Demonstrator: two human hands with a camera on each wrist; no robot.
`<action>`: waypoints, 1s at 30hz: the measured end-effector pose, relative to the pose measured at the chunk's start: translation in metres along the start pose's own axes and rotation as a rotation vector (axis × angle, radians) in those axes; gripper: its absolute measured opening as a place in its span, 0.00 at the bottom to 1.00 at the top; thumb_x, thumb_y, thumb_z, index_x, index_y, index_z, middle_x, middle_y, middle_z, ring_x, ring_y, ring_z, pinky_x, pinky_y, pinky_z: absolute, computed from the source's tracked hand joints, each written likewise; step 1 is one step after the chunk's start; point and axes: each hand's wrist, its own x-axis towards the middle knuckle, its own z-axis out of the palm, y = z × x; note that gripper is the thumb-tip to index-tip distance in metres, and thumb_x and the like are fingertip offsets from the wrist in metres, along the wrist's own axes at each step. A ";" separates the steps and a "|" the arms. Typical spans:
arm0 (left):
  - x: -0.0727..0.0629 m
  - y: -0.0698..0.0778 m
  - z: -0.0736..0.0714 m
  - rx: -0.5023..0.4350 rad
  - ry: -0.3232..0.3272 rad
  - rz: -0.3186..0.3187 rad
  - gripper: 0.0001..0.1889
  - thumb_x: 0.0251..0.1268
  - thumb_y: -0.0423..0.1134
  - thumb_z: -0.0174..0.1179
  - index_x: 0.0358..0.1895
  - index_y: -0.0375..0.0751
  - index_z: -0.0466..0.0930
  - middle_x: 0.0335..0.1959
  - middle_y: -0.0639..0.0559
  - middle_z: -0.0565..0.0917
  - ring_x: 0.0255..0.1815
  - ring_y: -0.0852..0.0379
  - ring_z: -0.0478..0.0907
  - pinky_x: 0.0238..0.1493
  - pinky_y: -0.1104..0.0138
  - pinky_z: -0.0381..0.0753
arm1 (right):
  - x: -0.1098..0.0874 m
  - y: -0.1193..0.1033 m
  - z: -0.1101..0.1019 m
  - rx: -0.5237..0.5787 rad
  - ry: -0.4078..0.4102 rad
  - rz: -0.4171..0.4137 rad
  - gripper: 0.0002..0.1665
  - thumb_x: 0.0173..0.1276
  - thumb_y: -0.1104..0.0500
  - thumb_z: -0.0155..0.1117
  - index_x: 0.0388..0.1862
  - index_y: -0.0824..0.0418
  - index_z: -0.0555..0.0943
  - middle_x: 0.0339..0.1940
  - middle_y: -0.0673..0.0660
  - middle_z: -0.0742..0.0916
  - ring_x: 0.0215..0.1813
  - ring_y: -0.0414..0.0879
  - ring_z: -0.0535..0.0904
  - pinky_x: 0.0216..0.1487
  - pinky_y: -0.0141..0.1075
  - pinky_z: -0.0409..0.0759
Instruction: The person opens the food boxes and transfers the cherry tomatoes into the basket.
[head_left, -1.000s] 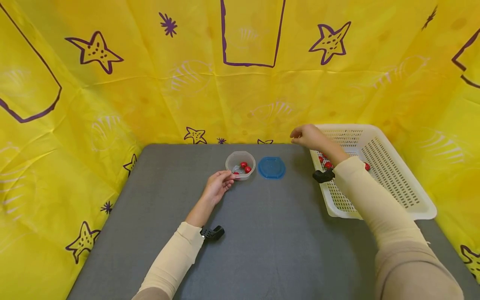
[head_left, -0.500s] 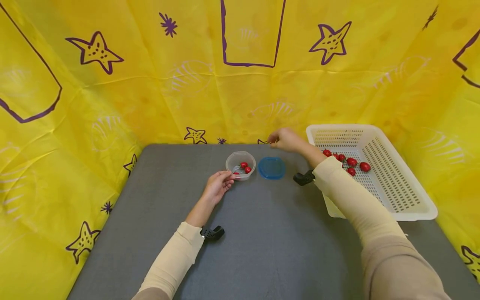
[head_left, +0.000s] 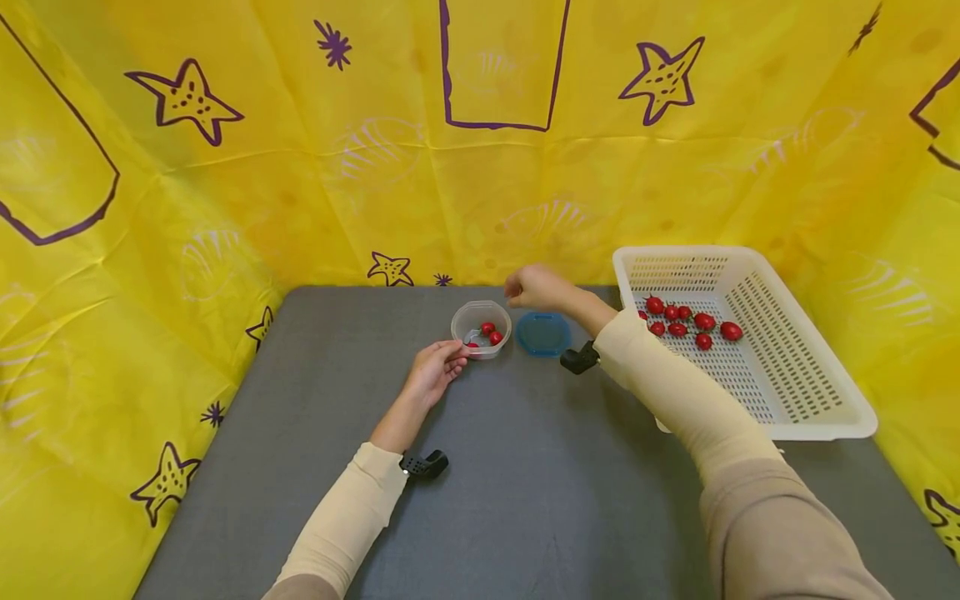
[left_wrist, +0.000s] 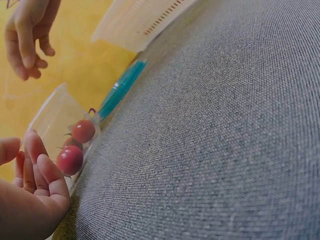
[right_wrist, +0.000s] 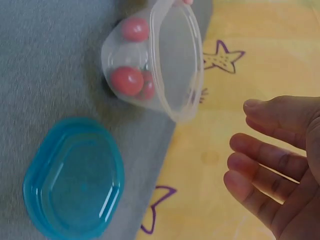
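A gray surface (head_left: 487, 500) with a white basket (head_left: 798, 350), a clear tub (right_wrist: 131, 55) and red tomatoes (head_left: 703, 322).
The basket sits at the far right corner with lots of tomatoes in it. The right hand (head_left: 542, 288) is in the air near the tub, its fingers loosely bent with nothing seen in them. The left hand (head_left: 435, 368) pinches the tub's rim. The tub is near the middle of the far edge, a blue lid (head_left: 543, 335) just beside it, three tomatoes inside.

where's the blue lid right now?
Head view, just right of centre: the blue lid lies flat on the gray table, between the clear container on its left and the white basket on its right.
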 end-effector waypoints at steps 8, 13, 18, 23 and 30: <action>-0.002 0.000 -0.001 -0.009 -0.013 -0.002 0.05 0.73 0.35 0.53 0.43 0.37 0.75 0.24 0.58 0.84 0.25 0.64 0.77 0.34 0.72 0.76 | 0.013 -0.011 0.017 0.023 -0.019 -0.040 0.12 0.66 0.63 0.64 0.46 0.68 0.84 0.42 0.62 0.88 0.46 0.54 0.83 0.51 0.44 0.80; -0.002 0.000 -0.001 -0.018 -0.023 -0.002 0.03 0.72 0.34 0.53 0.39 0.39 0.75 0.23 0.58 0.84 0.24 0.64 0.76 0.33 0.72 0.75 | 0.020 -0.017 0.027 0.038 -0.021 -0.062 0.11 0.65 0.63 0.63 0.45 0.67 0.84 0.42 0.62 0.88 0.46 0.54 0.83 0.51 0.43 0.80; -0.003 0.000 -0.001 -0.022 -0.031 0.002 0.04 0.72 0.33 0.54 0.36 0.41 0.75 0.22 0.59 0.84 0.24 0.65 0.76 0.33 0.72 0.74 | 0.028 -0.020 0.038 0.059 -0.047 -0.056 0.12 0.66 0.62 0.64 0.45 0.68 0.84 0.42 0.62 0.88 0.45 0.52 0.83 0.51 0.42 0.81; -0.003 -0.001 -0.002 -0.023 -0.021 0.007 0.05 0.71 0.34 0.54 0.35 0.41 0.77 0.22 0.59 0.84 0.23 0.65 0.76 0.32 0.73 0.75 | 0.033 -0.024 0.048 0.081 -0.068 -0.037 0.13 0.65 0.63 0.64 0.46 0.67 0.84 0.42 0.60 0.88 0.44 0.51 0.84 0.49 0.41 0.81; -0.002 -0.001 -0.001 -0.006 -0.012 0.020 0.05 0.72 0.34 0.54 0.35 0.42 0.76 0.23 0.58 0.84 0.24 0.64 0.76 0.33 0.72 0.75 | 0.036 -0.029 0.064 0.072 -0.094 -0.012 0.11 0.66 0.62 0.64 0.45 0.65 0.85 0.42 0.59 0.89 0.39 0.48 0.83 0.43 0.37 0.81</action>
